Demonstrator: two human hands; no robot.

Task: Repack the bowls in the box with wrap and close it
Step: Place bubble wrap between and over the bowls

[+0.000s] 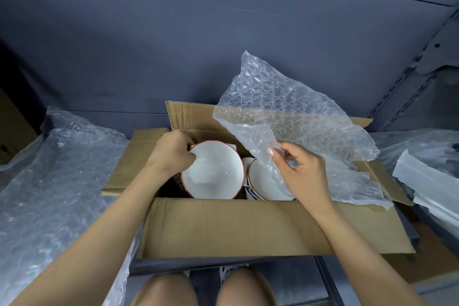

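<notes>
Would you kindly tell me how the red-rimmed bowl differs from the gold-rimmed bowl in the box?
The red-rimmed bowl sits on the left, gripped at its rim by the left hand; the gold-rimmed bowl sits on the right, untouched. The red-rimmed bowl is fully visible; the gold-rimmed bowl is partly behind the bubble wrap the right hand holds. Both are white inside.

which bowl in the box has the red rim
The bowl on the left side of the box, gripped by the left hand. The stacked bowls beside it have gold rims.
</notes>
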